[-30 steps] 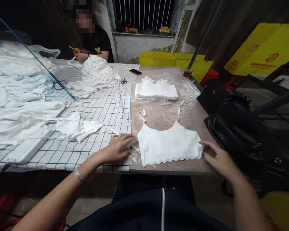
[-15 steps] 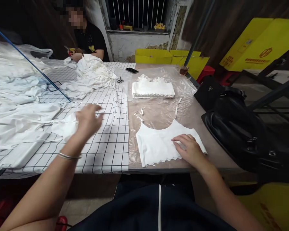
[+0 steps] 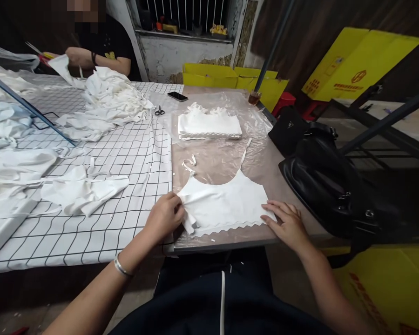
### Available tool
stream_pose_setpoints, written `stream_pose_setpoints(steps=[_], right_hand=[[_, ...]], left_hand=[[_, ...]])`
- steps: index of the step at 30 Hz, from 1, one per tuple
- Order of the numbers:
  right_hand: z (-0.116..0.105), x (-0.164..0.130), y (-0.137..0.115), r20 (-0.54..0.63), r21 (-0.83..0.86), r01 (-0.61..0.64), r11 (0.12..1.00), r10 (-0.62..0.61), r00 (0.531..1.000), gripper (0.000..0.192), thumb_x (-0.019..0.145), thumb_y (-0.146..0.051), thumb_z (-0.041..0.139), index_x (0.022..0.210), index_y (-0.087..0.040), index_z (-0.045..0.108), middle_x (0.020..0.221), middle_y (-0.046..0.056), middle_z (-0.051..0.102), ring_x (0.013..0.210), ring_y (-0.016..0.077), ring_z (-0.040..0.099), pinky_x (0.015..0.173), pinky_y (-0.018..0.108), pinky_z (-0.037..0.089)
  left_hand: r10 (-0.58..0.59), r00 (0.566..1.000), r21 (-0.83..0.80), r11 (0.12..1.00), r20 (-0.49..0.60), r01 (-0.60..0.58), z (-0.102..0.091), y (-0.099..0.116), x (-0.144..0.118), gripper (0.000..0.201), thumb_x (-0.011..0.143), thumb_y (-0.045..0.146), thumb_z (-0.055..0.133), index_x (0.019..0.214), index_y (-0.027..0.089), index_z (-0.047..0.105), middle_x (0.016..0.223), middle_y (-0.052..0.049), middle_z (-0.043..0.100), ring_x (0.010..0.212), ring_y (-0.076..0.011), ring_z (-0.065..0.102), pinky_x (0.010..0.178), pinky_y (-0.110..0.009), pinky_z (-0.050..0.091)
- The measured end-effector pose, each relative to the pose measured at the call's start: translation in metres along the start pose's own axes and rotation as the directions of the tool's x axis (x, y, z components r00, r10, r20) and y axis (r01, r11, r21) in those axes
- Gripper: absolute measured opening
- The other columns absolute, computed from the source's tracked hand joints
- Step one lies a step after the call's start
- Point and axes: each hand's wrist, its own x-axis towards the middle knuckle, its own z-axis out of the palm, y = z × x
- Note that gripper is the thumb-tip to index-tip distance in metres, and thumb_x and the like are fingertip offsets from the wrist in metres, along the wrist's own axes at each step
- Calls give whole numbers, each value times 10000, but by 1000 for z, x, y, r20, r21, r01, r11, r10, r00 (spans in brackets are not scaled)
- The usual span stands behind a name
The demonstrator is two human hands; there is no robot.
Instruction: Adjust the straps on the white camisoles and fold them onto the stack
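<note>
A white camisole top with thin straps and a scalloped hem lies flat at the table's front edge. My left hand pinches its left side, where the fabric is bunched. At the right side, my right hand rests its fingertips on the cloth, thumb and fingers apart. One strap stretches straight back; the other curls near the left shoulder. Behind it sits a neat stack of white tops. A loose white garment lies crumpled on the checked cloth to the left.
Small black scissors and a phone lie farther back. A black bag occupies the right edge. A blue bar slants across the left. Across the table, a person holds scissors and white fabric beside a garment heap.
My left hand has come from above the checked cloth to the camisole's left side and taken hold. My right hand has shifted to its right edge. The view has turned slightly.
</note>
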Motion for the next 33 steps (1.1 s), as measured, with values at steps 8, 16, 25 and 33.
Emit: stream_pose_setpoints(steps=[8, 16, 25, 33], right_hand=[[0, -10, -1, 33, 60, 2, 998, -4, 999, 196, 839, -388, 584, 886, -283, 742, 900, 60, 671, 863, 247, 599, 814, 423, 438], [-6, 81, -42, 214, 374, -196, 906, 121, 969, 343, 808, -533, 574, 705, -213, 643, 788, 52, 654, 720, 201, 592, 672, 315, 460], [101, 213, -170, 697, 307, -438, 845, 114, 708, 322, 700, -312, 753, 538, -190, 502, 473, -15, 498, 475, 126, 468, 489, 255, 327], [103, 230, -163, 575, 483, -224, 847, -113, 811, 143, 818, -193, 633, 956, -210, 601, 1004, 64, 641, 847, 166, 586, 753, 303, 465]], left_hand=[[338, 937, 88, 934, 90, -345, -2, 9, -49, 278, 856, 367, 563, 1095, 232, 603, 1246, -106, 603, 1123, -302, 531, 910, -480, 388], [420, 904, -23, 908, 87, -419, -16, 10, -22, 350, 937, 414, 480, 1159, 199, 643, 1183, -125, 659, 1093, -261, 587, 959, -445, 398], [523, 756, -104, 843, 394, -528, 23, 19, -7, 715, 915, 664, 303, 1503, 257, 291, 1578, -86, 224, 1462, -336, 143, 1154, -594, 47], [523, 764, -119, 846, 379, -520, 24, 19, -9, 747, 904, 699, 243, 1509, 262, 274, 1582, -62, 205, 1472, -310, 112, 1166, -578, 14]])
